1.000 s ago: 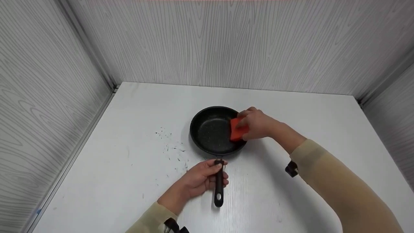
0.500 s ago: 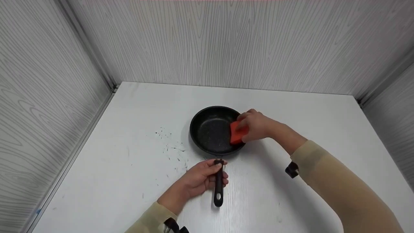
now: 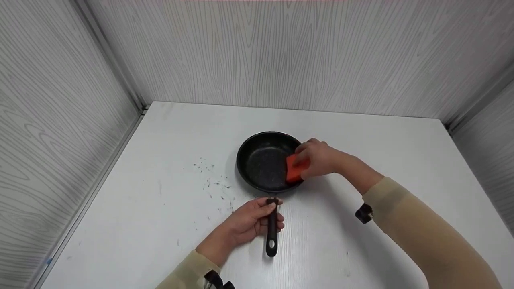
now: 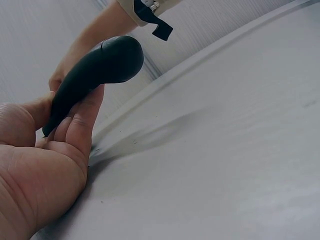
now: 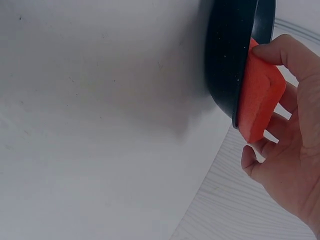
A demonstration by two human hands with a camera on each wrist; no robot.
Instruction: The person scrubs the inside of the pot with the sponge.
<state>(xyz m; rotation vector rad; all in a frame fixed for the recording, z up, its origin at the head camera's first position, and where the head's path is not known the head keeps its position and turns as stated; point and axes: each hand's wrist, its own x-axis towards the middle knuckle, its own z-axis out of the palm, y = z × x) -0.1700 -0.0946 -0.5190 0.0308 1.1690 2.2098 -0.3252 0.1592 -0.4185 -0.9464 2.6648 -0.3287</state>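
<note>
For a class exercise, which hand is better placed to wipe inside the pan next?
Likely the right hand: it holds the red sponge at the right side of the black pan, while the left hand grips the handle.

No readable text, label, brand, number or sign is being shown in any view.
</note>
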